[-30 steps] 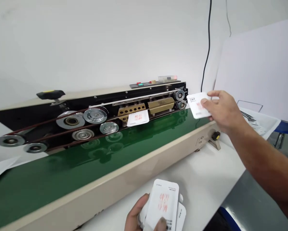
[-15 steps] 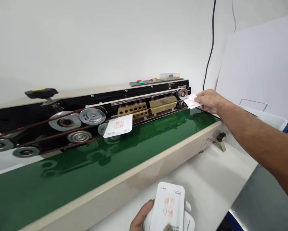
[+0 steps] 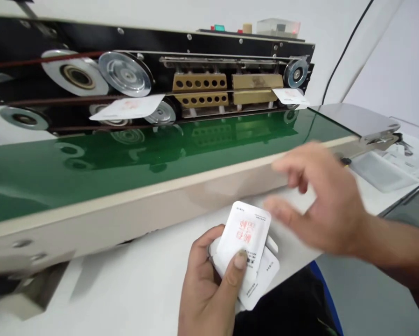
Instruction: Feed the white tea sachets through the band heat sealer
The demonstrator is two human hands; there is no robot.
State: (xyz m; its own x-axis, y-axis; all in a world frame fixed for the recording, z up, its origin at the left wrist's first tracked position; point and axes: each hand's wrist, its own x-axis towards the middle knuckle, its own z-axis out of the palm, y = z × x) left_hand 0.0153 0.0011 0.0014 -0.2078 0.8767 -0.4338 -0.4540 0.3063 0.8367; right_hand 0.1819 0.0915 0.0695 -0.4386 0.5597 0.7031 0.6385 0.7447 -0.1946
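Observation:
My left hand (image 3: 212, 284) grips a small stack of white sachets (image 3: 248, 228) printed in red and black, thumb pressed on the top one. Just to its right, my right hand (image 3: 324, 200) is in the air, slightly blurred, with thumb and fingers apart and nothing between them. Behind both hands runs a band sealing machine (image 3: 153, 37) with metal wheels and brass blocks. One sachet (image 3: 290, 96) sticks out of its right end, beside the right wheel. Another sachet (image 3: 129, 107) is held flat in the belts at the left, over the green conveyor belt (image 3: 125, 172).
The conveyor's beige side rail (image 3: 143, 205) crosses in front of the machine. At the right, a translucent tray (image 3: 384, 170) stands on the white table (image 3: 118, 280). A black cable (image 3: 345, 51) hangs along the wall. Coloured buttons (image 3: 219, 28) sit on top of the machine.
My right hand has let go of the sachet at the machine's right end and come back beside my left hand. Both sachets in the machine have moved left. The view has shifted.

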